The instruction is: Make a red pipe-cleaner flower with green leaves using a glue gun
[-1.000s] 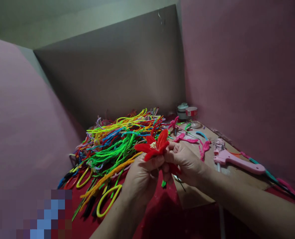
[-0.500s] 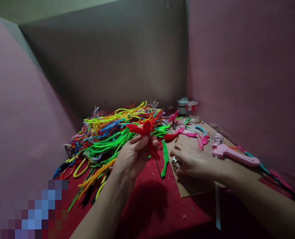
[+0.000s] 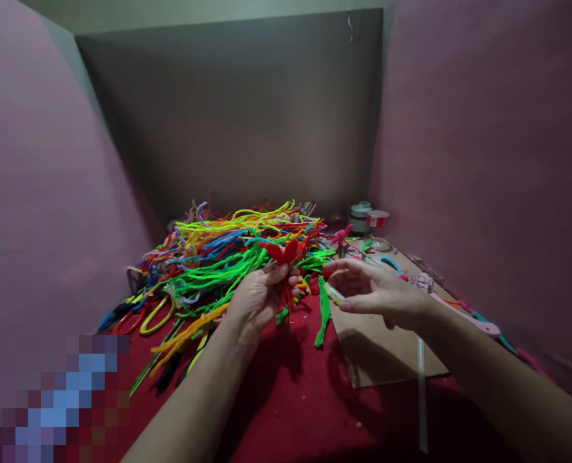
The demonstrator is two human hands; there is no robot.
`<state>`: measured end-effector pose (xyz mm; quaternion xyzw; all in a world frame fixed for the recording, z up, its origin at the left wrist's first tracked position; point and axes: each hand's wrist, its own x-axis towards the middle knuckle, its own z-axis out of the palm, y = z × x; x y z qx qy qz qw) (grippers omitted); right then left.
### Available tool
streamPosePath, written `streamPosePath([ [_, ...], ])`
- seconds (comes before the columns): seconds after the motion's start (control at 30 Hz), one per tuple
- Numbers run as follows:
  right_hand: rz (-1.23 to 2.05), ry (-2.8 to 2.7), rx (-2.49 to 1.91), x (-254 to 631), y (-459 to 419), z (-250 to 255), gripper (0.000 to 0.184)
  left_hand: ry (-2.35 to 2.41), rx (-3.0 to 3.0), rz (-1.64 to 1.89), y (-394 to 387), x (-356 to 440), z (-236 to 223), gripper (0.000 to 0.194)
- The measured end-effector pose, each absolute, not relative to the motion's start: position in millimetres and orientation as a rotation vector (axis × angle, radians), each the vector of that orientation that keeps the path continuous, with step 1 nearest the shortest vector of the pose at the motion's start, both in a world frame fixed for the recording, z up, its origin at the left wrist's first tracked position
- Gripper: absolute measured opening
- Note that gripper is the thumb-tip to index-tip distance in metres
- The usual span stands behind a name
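My left hand (image 3: 261, 292) pinches a red pipe-cleaner flower (image 3: 286, 252) upright by its base, with red strips and a thin dark stem hanging below the fingers. To its right, my right hand (image 3: 377, 292) is raised over the cardboard, thumb and fingers curved around a small pale roll (image 3: 334, 294) that looks like tape. Part of the roll is hidden by the fingers. A green pipe-cleaner leaf (image 3: 323, 315) lies on the red cloth just left of the roll.
A large heap of colourful pipe cleaners (image 3: 218, 270) spreads behind and left. Scissors with yellow handles (image 3: 157, 316) lie at its edge. The cardboard sheet (image 3: 387, 354) carries a pink glue gun (image 3: 473, 318), partly behind my right arm. Jars (image 3: 360, 217) stand at the back.
My right hand has lifted the pale roll off the cardboard and turned it toward my left hand. The red flower has turned and tilted slightly in my left hand. The camera view has shifted a little.
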<state>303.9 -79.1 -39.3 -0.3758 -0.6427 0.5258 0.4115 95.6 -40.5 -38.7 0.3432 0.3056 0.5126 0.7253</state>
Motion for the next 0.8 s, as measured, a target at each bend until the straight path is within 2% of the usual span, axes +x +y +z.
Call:
streamPosePath([
  [0.2,1.354,-1.496,-0.845,289.1,-67.8,-46.2,0.043,0.623,0.812,1.059,-45.4,100.2,-40.2,0.008],
  [0.8,0.858,-1.505,-0.916,278.0,-67.8,-71.4,0.037,0.539,0.757,0.976,-47.6,109.8,-49.9,0.015],
])
